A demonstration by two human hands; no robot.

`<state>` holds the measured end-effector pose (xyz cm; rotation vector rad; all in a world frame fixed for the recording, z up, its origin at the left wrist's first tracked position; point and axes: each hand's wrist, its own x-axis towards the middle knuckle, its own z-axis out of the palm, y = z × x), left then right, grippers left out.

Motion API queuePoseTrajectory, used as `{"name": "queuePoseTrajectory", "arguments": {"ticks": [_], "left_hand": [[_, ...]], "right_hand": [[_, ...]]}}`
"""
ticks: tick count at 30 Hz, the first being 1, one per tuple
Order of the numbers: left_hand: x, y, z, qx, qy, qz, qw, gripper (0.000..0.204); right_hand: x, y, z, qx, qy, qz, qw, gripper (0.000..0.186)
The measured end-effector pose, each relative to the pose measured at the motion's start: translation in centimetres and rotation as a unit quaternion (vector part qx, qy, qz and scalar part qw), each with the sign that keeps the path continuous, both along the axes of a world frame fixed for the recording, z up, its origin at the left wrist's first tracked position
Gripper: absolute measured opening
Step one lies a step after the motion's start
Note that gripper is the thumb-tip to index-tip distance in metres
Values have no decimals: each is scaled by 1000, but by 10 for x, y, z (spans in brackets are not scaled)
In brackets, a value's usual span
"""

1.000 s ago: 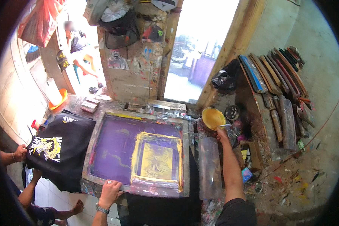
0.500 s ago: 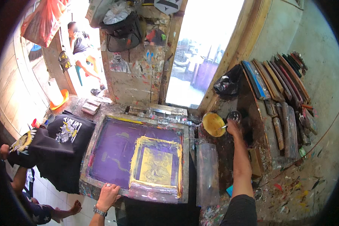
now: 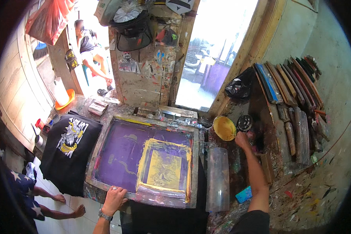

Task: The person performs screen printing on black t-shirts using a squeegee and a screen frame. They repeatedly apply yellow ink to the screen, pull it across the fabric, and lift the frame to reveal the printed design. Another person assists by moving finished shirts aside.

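Note:
A wooden-framed printing screen (image 3: 121, 144) with purple mesh lies on the bench before me. Yellow ink surrounds and fills its printed rectangle. My left hand (image 3: 115, 199), with a ring and a metal watch, curls its fingers over the frame's near edge. On the right, my right hand (image 3: 242, 140) is closed beside the rim of a yellow, ink-coated bowl (image 3: 223, 128); whatever its fingers hold is hidden. Black fabric (image 3: 163, 218) shows below the screen. Left of the screen lies a black printed shirt (image 3: 72, 144).
A clear curved plastic sheet (image 3: 218, 179) lies right of the screen, near a blue packet (image 3: 243, 194). A round black container (image 3: 244, 123) stands behind my right hand. Several squeegees (image 3: 284, 84) lean at the wall. A co-worker's legs (image 3: 46, 206) are at left; another person (image 3: 90, 48) sits outside.
A co-worker's hands have let go of the black shirt's raised part, and it now lies flat. My right hand has come slightly nearer; the handle seen in it before no longer shows clearly.

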<state>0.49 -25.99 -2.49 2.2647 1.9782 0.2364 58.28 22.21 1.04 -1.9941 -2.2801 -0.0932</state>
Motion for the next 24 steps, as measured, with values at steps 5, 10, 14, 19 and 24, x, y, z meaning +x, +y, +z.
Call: {"name": "queuePoseTrajectory", "arguments": {"ticks": [5,10,14,19,24], "left_hand": [[-2,-2,1,-10,6,4,1000,35],[-4,-7,4,-12,8,11,1000,35],[-6,-7,10,-8,7,6,1000,35],[-6,-9,1,-1,7,10,1000,36],[-1,-3,0,21,-2,3,1000,37]], "right_hand": [[-50,-6,-24,-108,424,-135,889,18],[-85,1,-21,-240,682,-222,654,11],[-86,-1,-13,-259,729,-234,589,17],[-75,-7,-12,-250,745,-243,569,25],[-30,-2,-17,-216,736,-225,600,26]]}}
